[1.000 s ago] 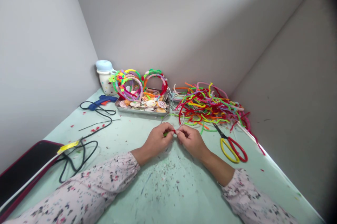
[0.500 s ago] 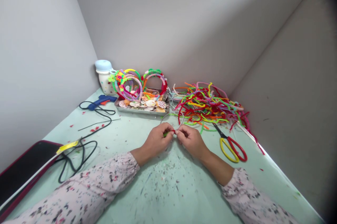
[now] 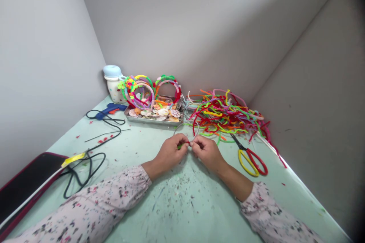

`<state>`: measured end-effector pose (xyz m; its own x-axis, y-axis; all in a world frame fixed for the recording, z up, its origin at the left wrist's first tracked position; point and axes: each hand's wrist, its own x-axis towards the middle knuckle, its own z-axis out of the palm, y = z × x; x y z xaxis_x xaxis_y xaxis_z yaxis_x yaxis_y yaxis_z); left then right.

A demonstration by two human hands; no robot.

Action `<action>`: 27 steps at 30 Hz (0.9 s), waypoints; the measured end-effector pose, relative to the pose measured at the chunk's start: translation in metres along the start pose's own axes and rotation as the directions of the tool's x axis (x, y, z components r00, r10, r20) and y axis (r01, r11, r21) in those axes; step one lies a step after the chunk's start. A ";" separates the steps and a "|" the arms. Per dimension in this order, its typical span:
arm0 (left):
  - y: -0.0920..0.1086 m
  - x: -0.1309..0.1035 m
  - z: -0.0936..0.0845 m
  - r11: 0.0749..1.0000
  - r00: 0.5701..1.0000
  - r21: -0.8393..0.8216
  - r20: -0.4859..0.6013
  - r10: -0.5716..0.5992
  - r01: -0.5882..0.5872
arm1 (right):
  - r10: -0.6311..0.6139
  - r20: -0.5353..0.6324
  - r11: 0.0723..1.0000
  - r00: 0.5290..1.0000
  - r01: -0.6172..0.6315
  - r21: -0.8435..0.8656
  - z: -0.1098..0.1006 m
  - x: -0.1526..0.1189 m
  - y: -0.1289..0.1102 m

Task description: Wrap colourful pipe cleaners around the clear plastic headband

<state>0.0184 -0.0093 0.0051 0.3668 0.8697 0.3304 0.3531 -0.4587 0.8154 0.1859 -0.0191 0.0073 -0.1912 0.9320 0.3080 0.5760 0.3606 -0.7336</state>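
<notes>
Over the middle of the table, a thin grey hoop (image 3: 186, 122) is pinched at its near side between both hands. My left hand (image 3: 171, 151) has its fingers closed on it, with a bit of green and red fuzzy stem showing at the fingertips. Close beside it, my right hand (image 3: 207, 152) pinches the hoop, fingertips nearly touching the left ones. The exact grip on the small red piece (image 3: 188, 142) is partly hidden by the fingers.
Behind stands a metal tray (image 3: 154, 121) of shells with colourful wrapped hoops (image 3: 142, 92). Right are a pile of fuzzy stems (image 3: 225, 115) and scissors (image 3: 251, 159). Left are a blue glue gun (image 3: 110, 110), a lidded cup (image 3: 114, 87), black cable (image 3: 90, 159) and a dark flat object (image 3: 31, 176).
</notes>
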 end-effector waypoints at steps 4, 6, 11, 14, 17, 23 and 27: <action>-0.001 0.000 0.000 1.000 1.000 -0.005 -0.001 0.001 -0.001 | -0.004 -0.008 1.000 1.000 0.004 -0.008 0.000 0.000 0.000; -0.001 0.001 0.000 1.000 1.000 -0.003 -0.004 0.003 -0.003 | -0.008 -0.013 1.000 1.000 0.008 -0.013 0.000 0.000 0.000; 0.002 0.001 -0.001 1.000 0.999 -0.015 -0.034 0.004 -0.005 | -0.060 -0.043 0.998 0.997 0.060 -0.005 0.001 0.000 -0.003; 0.006 0.000 -0.004 0.999 0.998 -0.035 -0.069 0.004 -0.007 | -0.115 -0.105 0.993 0.988 0.118 0.014 0.001 -0.001 -0.006; 0.008 -0.001 -0.005 0.999 0.993 -0.051 -0.119 0.003 -0.009 | -0.164 -0.235 0.984 0.958 0.177 0.034 -0.001 -0.001 -0.007; 0.011 -0.002 -0.006 0.995 0.984 -0.102 -0.176 -0.038 0.021 | -0.232 -0.094 0.973 0.968 0.231 -0.019 -0.001 -0.001 -0.005; 0.015 -0.006 -0.005 0.995 0.979 -0.101 -0.203 -0.001 -0.020 | -0.191 0.018 0.982 0.982 0.191 -0.006 0.003 -0.001 -0.006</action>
<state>0.0172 -0.0200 0.0179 0.1835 0.8892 0.4191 0.2569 -0.4549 0.8527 0.1806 -0.0221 0.0092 -0.3114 0.8467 0.4314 0.5337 0.5314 -0.6578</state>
